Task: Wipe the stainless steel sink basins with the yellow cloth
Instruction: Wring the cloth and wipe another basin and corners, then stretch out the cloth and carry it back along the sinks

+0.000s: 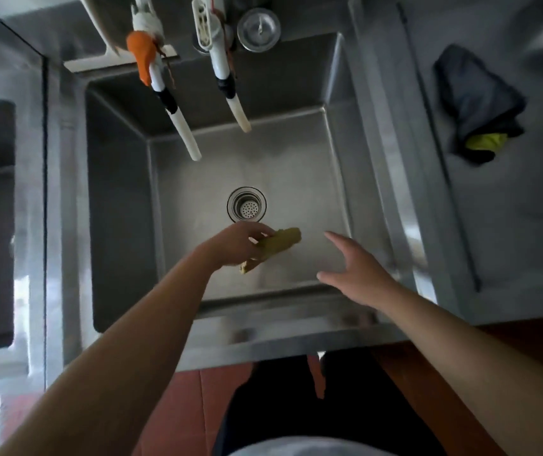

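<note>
Over the steel sink basin [296, 179], the left hand [237, 243] grips the bunched yellow cloth [275, 246], held just near of the drain strainer [246, 205]. The right hand [357, 269] hovers beside it with its fingers spread and holding nothing. Two white hoses [178, 123] dangle from the far side. A dark rag [476, 100] (with something yellow tucked under it) lies on the steel counter [510, 225] to the right; red floor tiles [184, 406] show below.
</note>
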Available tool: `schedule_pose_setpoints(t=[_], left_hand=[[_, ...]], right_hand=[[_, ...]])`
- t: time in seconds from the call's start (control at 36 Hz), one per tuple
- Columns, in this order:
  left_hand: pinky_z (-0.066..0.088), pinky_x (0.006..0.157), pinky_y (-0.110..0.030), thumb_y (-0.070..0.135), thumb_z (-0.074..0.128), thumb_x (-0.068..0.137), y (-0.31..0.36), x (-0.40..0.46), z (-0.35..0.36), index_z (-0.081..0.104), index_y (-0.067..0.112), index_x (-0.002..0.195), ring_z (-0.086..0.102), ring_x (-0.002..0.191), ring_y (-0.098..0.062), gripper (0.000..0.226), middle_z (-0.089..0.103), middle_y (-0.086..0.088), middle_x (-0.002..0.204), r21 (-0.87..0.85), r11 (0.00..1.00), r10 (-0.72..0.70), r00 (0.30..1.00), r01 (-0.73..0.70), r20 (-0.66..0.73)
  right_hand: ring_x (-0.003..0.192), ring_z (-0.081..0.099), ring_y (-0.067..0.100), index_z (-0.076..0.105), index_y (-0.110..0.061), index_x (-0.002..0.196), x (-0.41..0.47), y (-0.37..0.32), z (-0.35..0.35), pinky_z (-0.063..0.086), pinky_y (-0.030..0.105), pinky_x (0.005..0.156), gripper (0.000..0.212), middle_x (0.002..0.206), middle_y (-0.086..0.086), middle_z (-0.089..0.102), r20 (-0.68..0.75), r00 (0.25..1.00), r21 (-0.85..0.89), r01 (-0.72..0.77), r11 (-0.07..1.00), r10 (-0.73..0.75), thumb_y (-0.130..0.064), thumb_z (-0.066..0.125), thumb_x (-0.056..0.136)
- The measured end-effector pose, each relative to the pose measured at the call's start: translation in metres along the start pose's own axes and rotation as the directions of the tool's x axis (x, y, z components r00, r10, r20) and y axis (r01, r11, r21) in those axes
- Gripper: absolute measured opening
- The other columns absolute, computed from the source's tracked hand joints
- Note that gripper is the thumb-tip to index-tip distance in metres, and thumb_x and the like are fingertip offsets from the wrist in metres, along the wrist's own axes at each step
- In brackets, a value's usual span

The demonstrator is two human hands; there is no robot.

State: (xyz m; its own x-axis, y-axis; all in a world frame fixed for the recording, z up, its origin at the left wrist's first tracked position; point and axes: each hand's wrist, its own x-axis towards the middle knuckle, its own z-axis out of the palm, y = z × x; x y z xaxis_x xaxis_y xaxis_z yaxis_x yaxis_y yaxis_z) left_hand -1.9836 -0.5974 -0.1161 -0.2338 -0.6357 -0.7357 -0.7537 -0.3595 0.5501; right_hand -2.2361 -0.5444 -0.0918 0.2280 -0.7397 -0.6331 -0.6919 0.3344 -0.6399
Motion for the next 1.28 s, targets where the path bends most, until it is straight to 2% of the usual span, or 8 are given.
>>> schedule_pose_setpoints(t=[0.14,0.22,0.31,0.56,0.89,1.0,1.11,1.28], left_hand=[[0.056,0.082,-0.030,-0.013,0.061,0.076,0.051,-0.087,0.001,0.061,0.041,0.116,0.067,0.101,-0.017,0.067,0.067,0.000,0.116,-0.219,0.966,0.147,0.989,-0.137,0.032],[0.059,0.083,-0.038,-0.016,0.061,0.076,0.074,-0.133,0.005,0.062,0.029,0.114,0.067,0.100,-0.022,0.059,0.065,-0.006,0.119,-0.350,0.914,0.213,0.977,-0.203,-0.011],[0.055,0.076,-0.029,-0.012,0.062,0.078,0.087,-0.169,0.011,0.061,0.021,0.111,0.067,0.100,-0.021,0.046,0.060,-0.003,0.127,-0.402,0.880,0.247,0.967,-0.254,-0.071],[0.052,0.078,-0.026,0.009,0.065,0.089,0.076,-0.227,0.050,0.062,0.000,0.113,0.060,0.093,-0.021,0.025,0.061,-0.012,0.106,-0.712,0.582,0.128,0.909,-0.392,-0.396],[0.055,0.085,-0.035,0.006,0.076,0.082,0.030,-0.283,0.052,0.074,0.012,0.100,0.069,0.086,-0.019,0.019,0.073,-0.006,0.089,-0.544,0.646,-0.083,0.660,-0.535,-0.747],[0.052,0.066,-0.019,0.000,0.074,0.081,-0.002,-0.311,0.041,0.070,0.009,0.102,0.067,0.073,-0.008,0.024,0.070,-0.004,0.084,-0.516,0.650,-0.136,0.583,-0.557,-0.801],[0.058,0.081,-0.040,-0.003,0.075,0.079,-0.053,-0.338,0.034,0.072,0.010,0.099,0.071,0.082,-0.032,0.025,0.073,-0.011,0.088,-0.492,0.661,-0.199,0.499,-0.566,-0.843],[0.054,0.076,-0.024,0.004,0.075,0.081,-0.153,-0.408,0.033,0.076,0.023,0.094,0.071,0.082,-0.015,0.024,0.074,0.000,0.089,-0.504,0.675,-0.317,0.406,-0.538,-0.857]], right_hand=[[0.148,0.020,0.019,0.031,-0.044,0.147,-0.044,-0.028,-0.036,0.024,0.044,0.119,0.087,0.161,-0.001,0.019,0.052,0.974,-0.095,0.225,0.970,-0.221,-0.029,0.080,0.078],[0.126,0.047,0.014,0.061,-0.022,0.128,-0.069,-0.048,-0.061,0.032,0.020,0.102,0.053,0.133,0.000,0.052,0.053,0.933,-0.152,0.361,0.920,-0.357,-0.017,0.080,0.079],[0.093,0.063,0.018,0.071,-0.017,0.097,-0.086,-0.063,-0.078,0.047,0.031,0.083,0.018,0.097,0.000,0.069,0.035,0.900,-0.163,0.435,0.886,-0.435,-0.014,0.077,0.080],[0.077,0.065,0.014,0.077,-0.019,0.086,-0.121,-0.114,-0.089,0.053,0.035,0.073,0.005,0.076,-0.002,0.071,-0.019,0.806,-0.012,0.592,0.806,-0.592,-0.017,0.074,0.083],[0.102,0.068,0.020,0.073,-0.020,0.105,-0.123,-0.163,-0.034,0.058,0.039,0.088,0.033,0.112,0.002,0.070,-0.031,0.844,0.254,0.525,0.813,-0.535,-0.018,0.083,0.074],[0.092,0.067,0.019,0.072,-0.025,0.082,-0.126,-0.186,0.002,0.057,0.041,0.086,0.020,0.101,0.003,0.069,-0.101,0.788,0.094,0.615,0.783,-0.607,-0.009,0.081,0.075],[0.075,0.068,0.009,0.074,-0.034,0.078,-0.134,-0.210,0.051,0.055,0.028,0.070,0.025,0.076,-0.007,0.073,-0.054,0.756,0.035,0.654,0.755,-0.652,-0.009,0.077,0.079],[0.079,0.067,0.002,0.076,-0.029,0.087,-0.154,-0.270,0.160,0.055,0.021,0.069,0.014,0.078,-0.011,0.073,0.045,0.747,0.045,0.661,0.749,-0.663,-0.016,0.073,0.085]])
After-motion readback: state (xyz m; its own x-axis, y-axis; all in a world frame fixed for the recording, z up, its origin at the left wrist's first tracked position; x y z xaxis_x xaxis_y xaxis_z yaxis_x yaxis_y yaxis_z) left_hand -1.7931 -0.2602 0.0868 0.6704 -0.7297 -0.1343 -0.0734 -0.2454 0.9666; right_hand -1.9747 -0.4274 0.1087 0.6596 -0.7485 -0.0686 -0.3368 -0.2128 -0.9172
